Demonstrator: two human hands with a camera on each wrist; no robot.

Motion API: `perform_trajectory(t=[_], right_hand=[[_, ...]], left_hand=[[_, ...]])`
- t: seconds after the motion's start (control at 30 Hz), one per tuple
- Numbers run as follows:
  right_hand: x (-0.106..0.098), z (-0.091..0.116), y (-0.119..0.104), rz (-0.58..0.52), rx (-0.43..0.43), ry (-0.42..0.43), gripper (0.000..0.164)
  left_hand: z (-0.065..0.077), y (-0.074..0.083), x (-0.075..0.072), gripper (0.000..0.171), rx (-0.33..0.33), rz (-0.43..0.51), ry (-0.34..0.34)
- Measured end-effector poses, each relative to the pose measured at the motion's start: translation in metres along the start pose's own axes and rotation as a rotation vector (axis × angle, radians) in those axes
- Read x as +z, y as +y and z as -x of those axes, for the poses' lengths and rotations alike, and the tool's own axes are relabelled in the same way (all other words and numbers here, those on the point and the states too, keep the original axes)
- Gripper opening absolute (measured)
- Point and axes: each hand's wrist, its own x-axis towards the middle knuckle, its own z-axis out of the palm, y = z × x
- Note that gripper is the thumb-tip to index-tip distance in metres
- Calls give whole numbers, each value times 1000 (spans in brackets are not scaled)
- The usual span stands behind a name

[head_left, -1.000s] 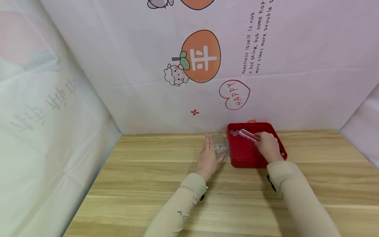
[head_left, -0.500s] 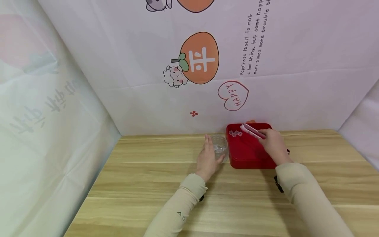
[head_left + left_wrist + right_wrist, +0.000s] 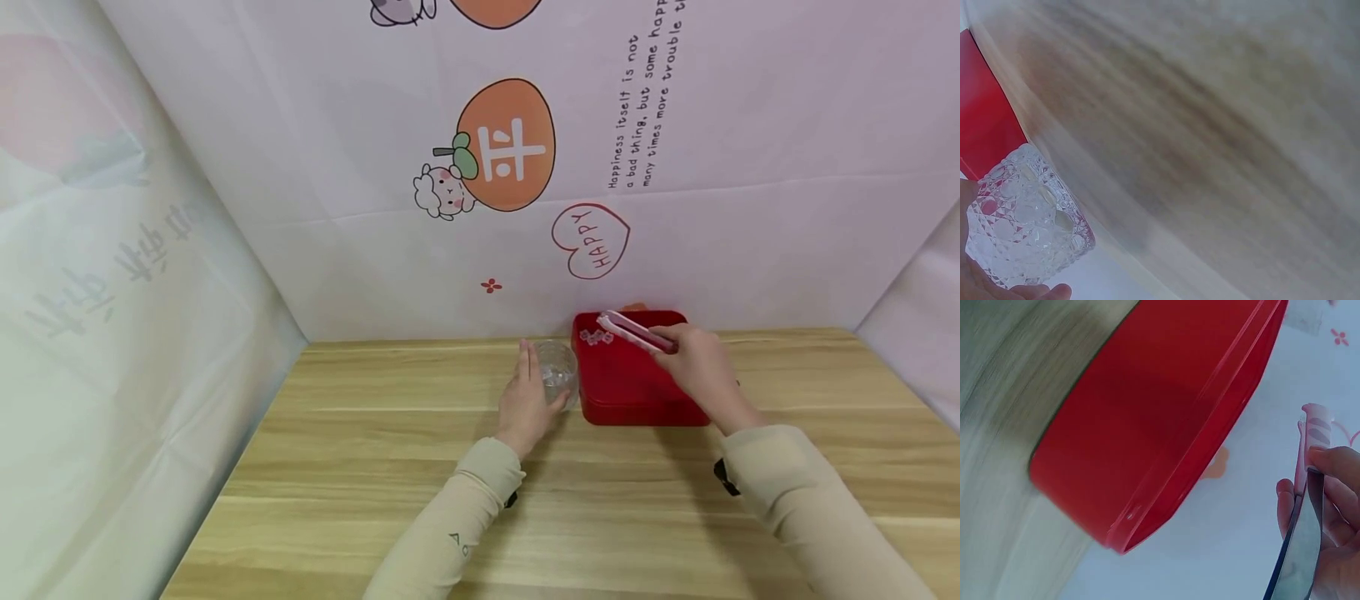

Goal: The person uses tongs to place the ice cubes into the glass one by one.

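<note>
My left hand holds a clear cut-glass tumbler upright on the table, thumb on one side and fingers on the other. Clear pieces, perhaps ice cubes, show through the patterned wall of the tumbler in the left wrist view. My right hand grips a pair of tongs with metal arms and pink tips. The tongs slant above the red box, tips near several small clear cubes in its far left corner. I cannot tell whether anything is between the tips.
The red open box stands against the back wall, just right of the tumbler. A wood-grain table spreads in front. White printed sheets enclose the back and sides.
My right hand has drawn back to the right and the tongs have lifted from the cubes, their tips shifting slightly left again. The left hand and tumbler have stayed put.
</note>
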Motion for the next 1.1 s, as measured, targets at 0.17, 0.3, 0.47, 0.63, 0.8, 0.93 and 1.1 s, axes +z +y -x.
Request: perform_trajectory(t=[0.17, 0.3, 0.47, 0.63, 0.8, 0.93, 1.1], right_hand=[[2, 3, -18, -22, 4, -67, 34], [6, 6, -29, -60, -30, -107, 34], [14, 9, -36, -64, -86, -134, 32], [20, 11, -37, -49, -103, -162, 31], [23, 11, -38, -40, -92, -185, 32], [25, 10, -38, -37, -91, -193, 32], [26, 10, -38, -31, -80, -205, 32]], left_hand=[[-1, 0, -1, 90, 10, 1, 14], [-1, 1, -2, 89, 5, 3, 4], [-1, 2, -3, 89, 3, -5, -7], [-2, 2, -2, 89, 2, -3, -14], [-3, 2, -5, 91, -1, 28, -27], [-3, 2, -9, 91, -5, 43, -32], [-3, 2, -10, 92, 6, 11, -27]])
